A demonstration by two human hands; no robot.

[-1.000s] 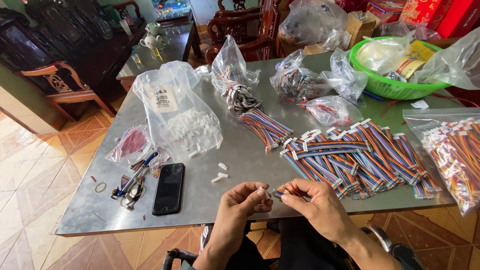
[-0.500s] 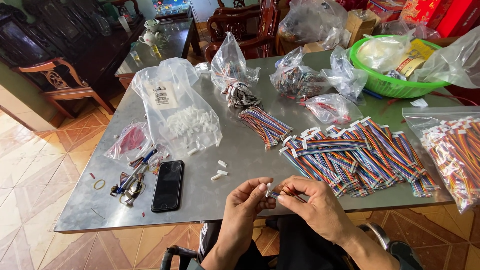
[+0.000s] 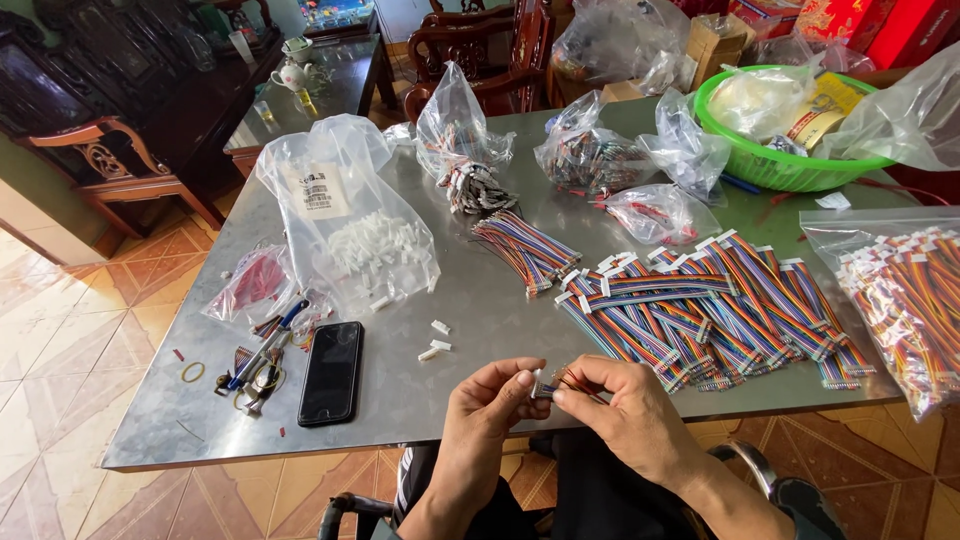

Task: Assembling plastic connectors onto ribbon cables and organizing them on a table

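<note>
On the steel table [image 3: 470,300], ribbon cables [image 3: 700,310] lie.

My two hands [image 3: 560,410], one phone [image 3: 330,372], one green basket [image 3: 790,170], three loose white connectors [image 3: 437,340], one rubber band [image 3: 192,372]

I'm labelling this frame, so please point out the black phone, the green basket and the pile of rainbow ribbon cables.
black phone [image 3: 331,372], head view, middle of its screen.
green basket [image 3: 790,168], head view, front wall.
rainbow ribbon cables [image 3: 720,310], head view, middle of the pile.
</note>
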